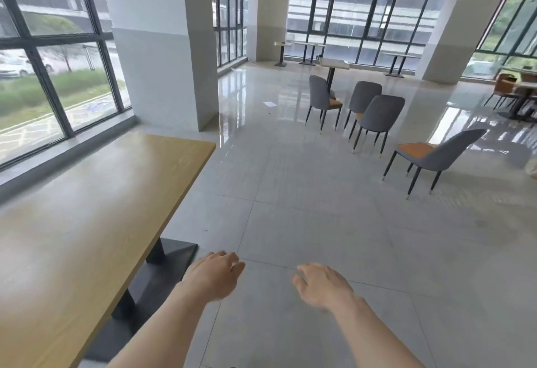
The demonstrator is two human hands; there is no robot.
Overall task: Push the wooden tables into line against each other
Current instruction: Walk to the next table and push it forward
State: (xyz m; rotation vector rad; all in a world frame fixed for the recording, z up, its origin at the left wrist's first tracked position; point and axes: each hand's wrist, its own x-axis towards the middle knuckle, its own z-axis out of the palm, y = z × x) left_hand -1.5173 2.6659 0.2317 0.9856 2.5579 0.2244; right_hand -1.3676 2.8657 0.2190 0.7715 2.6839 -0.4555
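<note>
Two hands, both mine, both empty: my left hand (213,276) and right hand (321,285), fingers loosely spread, held palm-down over the tiled floor (305,193), touching nothing. One long run of wooden tables (87,216) at my left beside the windows (52,56); seam between tops not discernible. Two black pedestal bases (171,254) visible beneath. One white pillar (162,48) beyond. Four grey chairs (377,115) well apart, right of centre.

Glossy tiled floor (319,208), grey chairs (374,117)

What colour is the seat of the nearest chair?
Orange, on the nearest chair with a grey back; head view.
</note>
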